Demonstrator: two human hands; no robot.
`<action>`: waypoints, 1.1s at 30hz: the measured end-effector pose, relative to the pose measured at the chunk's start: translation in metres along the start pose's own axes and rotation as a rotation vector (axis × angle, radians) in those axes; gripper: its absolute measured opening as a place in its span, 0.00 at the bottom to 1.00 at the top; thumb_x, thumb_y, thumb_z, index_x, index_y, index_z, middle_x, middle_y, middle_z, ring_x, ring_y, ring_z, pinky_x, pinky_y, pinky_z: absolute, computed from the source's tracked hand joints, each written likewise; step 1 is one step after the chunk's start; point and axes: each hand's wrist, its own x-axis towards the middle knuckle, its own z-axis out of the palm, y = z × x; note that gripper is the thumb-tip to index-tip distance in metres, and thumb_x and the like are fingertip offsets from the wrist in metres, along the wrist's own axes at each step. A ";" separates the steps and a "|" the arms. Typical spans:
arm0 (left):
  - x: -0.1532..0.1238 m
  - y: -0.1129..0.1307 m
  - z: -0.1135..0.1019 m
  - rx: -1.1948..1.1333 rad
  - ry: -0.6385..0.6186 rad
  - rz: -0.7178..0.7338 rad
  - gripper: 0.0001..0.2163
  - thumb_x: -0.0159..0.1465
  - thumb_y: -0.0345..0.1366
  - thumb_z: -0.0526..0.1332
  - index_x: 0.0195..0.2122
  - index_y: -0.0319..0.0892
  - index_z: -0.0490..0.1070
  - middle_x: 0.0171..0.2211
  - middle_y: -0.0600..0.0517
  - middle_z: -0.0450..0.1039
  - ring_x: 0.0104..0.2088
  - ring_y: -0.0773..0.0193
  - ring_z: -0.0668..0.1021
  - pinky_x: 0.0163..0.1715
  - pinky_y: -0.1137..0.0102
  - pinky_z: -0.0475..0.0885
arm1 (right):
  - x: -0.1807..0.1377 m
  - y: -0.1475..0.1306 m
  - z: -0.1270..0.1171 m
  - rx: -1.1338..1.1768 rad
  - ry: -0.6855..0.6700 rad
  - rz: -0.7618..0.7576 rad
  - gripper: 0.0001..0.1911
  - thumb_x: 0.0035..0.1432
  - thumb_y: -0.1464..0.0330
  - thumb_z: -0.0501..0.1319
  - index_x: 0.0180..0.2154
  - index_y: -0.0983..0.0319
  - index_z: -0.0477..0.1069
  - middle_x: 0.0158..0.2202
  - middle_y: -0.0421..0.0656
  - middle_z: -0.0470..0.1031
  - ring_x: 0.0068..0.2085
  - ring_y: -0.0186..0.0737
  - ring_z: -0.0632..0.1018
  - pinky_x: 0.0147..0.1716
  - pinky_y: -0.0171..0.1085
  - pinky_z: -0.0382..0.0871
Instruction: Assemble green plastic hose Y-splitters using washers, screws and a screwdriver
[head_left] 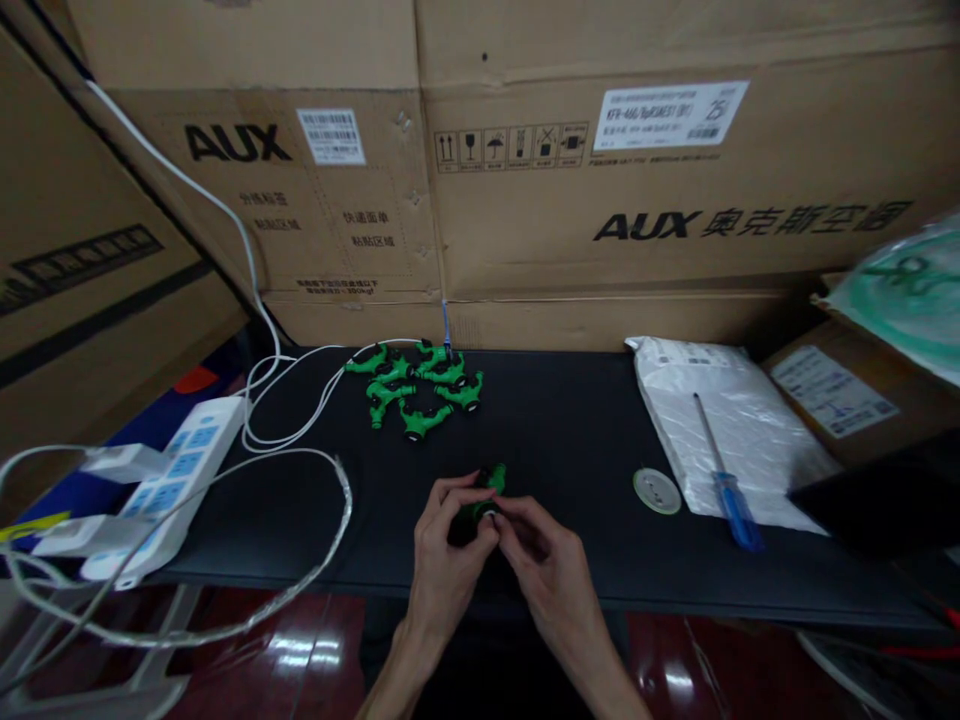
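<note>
Near the table's front edge, my left hand (444, 545) and my right hand (551, 560) meet around a small green-and-black plastic part (493, 478). The left fingers wrap its left side. From the right, my thumb and fingertips pinch close to a pale round spot at its lower end. Much of the part is hidden by the fingers, so its exact kind cannot be made out. Farther back lies a group of several similar green-and-black branched parts (424, 421), with black fittings.
A white power strip (184, 480) with plugs and looping white cables (300, 440) is at left. To the right are a round tin lid or dish (657, 491), a blue-handled screwdriver (731, 495) on a white plastic mailer (697, 400), and a cardboard box (787, 345). Large cartons (510, 240) wall the back.
</note>
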 end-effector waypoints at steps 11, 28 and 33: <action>0.012 0.006 -0.017 -0.299 -0.248 -0.218 0.12 0.70 0.40 0.61 0.52 0.49 0.80 0.57 0.47 0.76 0.61 0.54 0.74 0.63 0.60 0.67 | 0.000 0.005 -0.005 -0.013 0.010 -0.085 0.18 0.60 0.69 0.68 0.52 0.56 0.79 0.40 0.41 0.83 0.39 0.36 0.84 0.42 0.31 0.80; 0.005 0.004 -0.009 -0.260 -0.264 -0.156 0.12 0.72 0.36 0.57 0.52 0.49 0.78 0.60 0.47 0.74 0.61 0.53 0.75 0.62 0.57 0.67 | -0.009 0.018 0.005 0.046 0.130 -0.102 0.15 0.63 0.71 0.65 0.51 0.55 0.77 0.41 0.40 0.85 0.41 0.37 0.86 0.40 0.30 0.81; 0.004 -0.004 -0.024 -0.217 -0.398 -0.137 0.20 0.69 0.35 0.63 0.62 0.54 0.71 0.64 0.49 0.71 0.64 0.54 0.72 0.65 0.60 0.66 | -0.009 0.018 0.003 -0.078 0.138 -0.190 0.15 0.66 0.71 0.64 0.54 0.56 0.76 0.44 0.43 0.85 0.40 0.38 0.87 0.38 0.30 0.82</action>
